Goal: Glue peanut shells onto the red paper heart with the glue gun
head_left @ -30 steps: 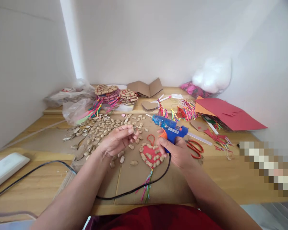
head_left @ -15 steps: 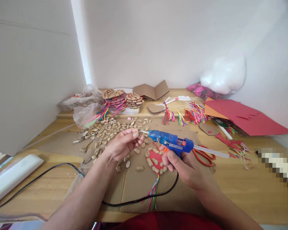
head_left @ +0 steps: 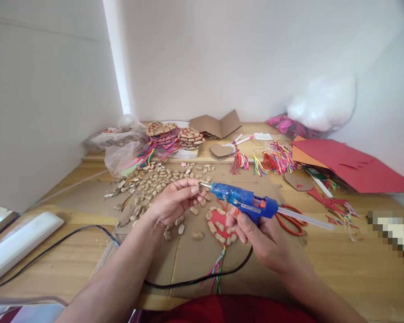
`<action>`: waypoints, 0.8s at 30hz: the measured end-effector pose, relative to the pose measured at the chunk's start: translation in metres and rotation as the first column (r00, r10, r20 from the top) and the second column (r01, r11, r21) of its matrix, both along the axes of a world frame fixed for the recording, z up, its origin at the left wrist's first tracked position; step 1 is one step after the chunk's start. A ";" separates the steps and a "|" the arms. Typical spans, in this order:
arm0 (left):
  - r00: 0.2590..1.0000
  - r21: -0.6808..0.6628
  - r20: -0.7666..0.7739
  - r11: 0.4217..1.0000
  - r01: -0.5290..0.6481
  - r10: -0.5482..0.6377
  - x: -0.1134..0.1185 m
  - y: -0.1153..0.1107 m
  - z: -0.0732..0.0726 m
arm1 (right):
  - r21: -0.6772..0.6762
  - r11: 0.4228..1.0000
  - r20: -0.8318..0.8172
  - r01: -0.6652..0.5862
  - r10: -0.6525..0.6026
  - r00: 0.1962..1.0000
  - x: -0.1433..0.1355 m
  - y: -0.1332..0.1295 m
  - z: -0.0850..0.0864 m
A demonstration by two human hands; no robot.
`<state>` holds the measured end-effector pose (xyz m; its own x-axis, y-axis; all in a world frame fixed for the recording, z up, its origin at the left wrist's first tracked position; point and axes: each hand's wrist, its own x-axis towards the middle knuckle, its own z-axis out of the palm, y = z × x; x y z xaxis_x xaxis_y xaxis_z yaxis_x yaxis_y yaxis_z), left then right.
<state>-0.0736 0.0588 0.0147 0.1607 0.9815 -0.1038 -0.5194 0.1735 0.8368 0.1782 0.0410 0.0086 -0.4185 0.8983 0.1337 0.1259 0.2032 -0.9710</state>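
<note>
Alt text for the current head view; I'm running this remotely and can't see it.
The right hand holds a blue plastic glue gun, nozzle at a small brown piece pinched in the left hand. Beyond and below, a peanut-covered red card with a multicoloured tassel lies on brown cardboard, with loose tan peanuts to its left.

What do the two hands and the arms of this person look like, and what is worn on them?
The left hand and the right hand are both bare, with no gloves, watch or bracelet to be seen. The forearms show no sleeves, as far as the picture reaches. Dark red clothing shows at the lower edge.
</note>
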 end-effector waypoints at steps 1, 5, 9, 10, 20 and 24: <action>1.000 -0.004 0.000 1.000 -0.004 0.004 0.000 0.000 0.000 | -0.002 1.000 -0.004 -0.005 0.005 1.000 0.000 0.000 0.001; 1.000 -0.008 0.004 1.000 -0.026 0.026 0.001 0.000 -0.001 | 0.002 1.000 -0.020 0.000 0.000 1.000 0.000 0.000 0.004; 0.998 -0.028 -0.022 0.998 -0.064 0.063 0.001 0.000 -0.001 | 0.008 0.999 -0.027 0.039 -0.039 0.999 -0.003 0.000 0.004; 0.997 -0.033 -0.029 0.997 -0.073 0.072 0.001 0.000 -0.001 | 0.007 0.999 -0.024 0.049 -0.049 0.999 -0.003 0.000 0.004; 0.995 -0.013 -0.055 0.996 -0.086 0.085 0.002 -0.001 0.001 | 0.037 0.998 0.042 0.057 -0.058 0.997 0.000 0.000 0.002; 0.994 -0.013 -0.054 0.996 -0.092 0.091 0.002 -0.001 0.001 | 0.038 0.998 0.042 0.055 -0.056 0.998 0.000 0.000 0.002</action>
